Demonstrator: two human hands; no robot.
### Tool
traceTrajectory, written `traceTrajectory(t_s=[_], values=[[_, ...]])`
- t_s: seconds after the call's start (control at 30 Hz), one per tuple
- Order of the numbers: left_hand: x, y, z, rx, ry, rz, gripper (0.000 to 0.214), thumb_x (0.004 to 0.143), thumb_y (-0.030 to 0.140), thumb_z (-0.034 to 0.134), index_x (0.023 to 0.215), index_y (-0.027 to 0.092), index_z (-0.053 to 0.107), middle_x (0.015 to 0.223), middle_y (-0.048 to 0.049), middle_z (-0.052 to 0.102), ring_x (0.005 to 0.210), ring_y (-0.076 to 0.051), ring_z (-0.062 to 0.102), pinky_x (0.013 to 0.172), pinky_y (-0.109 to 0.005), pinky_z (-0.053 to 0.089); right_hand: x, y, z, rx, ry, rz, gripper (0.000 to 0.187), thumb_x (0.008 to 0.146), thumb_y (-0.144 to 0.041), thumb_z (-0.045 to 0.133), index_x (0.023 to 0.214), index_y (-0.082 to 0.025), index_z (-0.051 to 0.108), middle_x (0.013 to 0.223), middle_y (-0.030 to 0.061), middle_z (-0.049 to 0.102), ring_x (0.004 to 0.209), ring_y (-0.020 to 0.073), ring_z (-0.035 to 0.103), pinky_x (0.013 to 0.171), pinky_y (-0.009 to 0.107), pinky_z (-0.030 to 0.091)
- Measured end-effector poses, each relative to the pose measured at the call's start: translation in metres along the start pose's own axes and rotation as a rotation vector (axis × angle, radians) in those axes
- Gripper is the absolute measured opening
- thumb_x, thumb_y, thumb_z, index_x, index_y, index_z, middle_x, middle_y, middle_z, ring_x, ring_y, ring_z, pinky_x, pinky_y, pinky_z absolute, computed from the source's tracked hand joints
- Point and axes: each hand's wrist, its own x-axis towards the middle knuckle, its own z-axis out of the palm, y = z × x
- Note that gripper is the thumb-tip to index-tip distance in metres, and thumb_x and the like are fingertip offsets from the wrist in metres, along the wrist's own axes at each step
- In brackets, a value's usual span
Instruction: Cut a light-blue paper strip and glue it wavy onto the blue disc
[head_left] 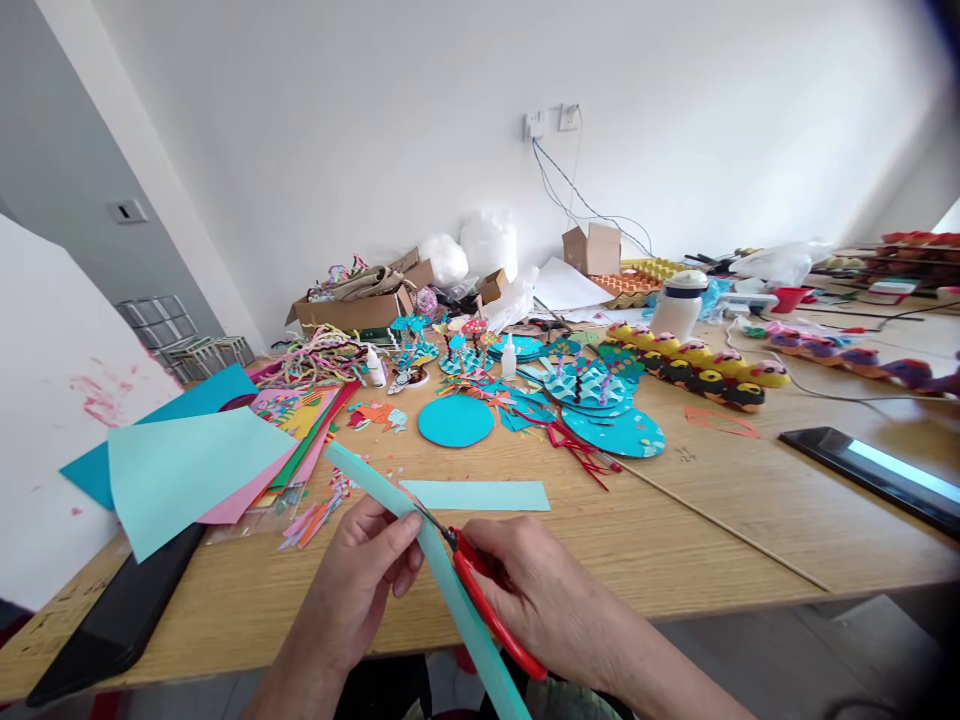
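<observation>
My left hand (373,555) pinches a long, narrow strip of light turquoise paper (469,615) between thumb and fingers, above the table's front edge. In my right hand (536,590) is a pair of red-handled scissors (486,605), its blades at the strip close to my left thumb. How far the blades are apart is hard to make out. The strip slants from upper left down past the bottom of the view. Just behind it, a wider turquoise paper strip (480,495) lies flat on the wooden table. Beyond that sits a round blue card disc (455,420).
Coloured paper sheets (195,470) and scraps lie at left over a black tablet-like slab (124,600). Glue bottles (509,358) and paper decorations (585,380) stand behind. A thin wooden stick (720,522) and a dark device (877,475) lie at right.
</observation>
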Motion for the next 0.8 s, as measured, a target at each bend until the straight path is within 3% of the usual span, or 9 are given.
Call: traceTrajectory(t_s=[0.4,0.8], values=[[-0.0027,-0.0015,-0.0014,-0.016,-0.006,0.012,0.019,0.059,0.031,0.074,0.066,0.017,0.064,0.047,0.0045,0.050,0.042,-0.006,0.041,0.033,-0.013,0.028,-0.0030,-0.0078,0.0003,-0.168,0.076,-0.005,0.026,0.083,-0.033,0.041,0.061,-0.019,0.045,0.055,-0.0015,0.048,0.049,0.0095,0.033,0.049,0.025,0.019],[-0.0036,-0.0024,-0.0034,-0.084,-0.061,-0.016,0.016,0.062,0.030,0.074,0.068,0.018,0.066,0.047,0.0044,0.051,0.042,-0.005,0.042,0.033,-0.011,0.029,-0.0026,-0.0052,0.0011,-0.255,0.046,0.028,0.025,0.081,-0.033,0.044,0.060,-0.019,0.045,0.052,-0.0013,0.047,0.047,0.0095,0.028,0.049,0.026,0.013]])
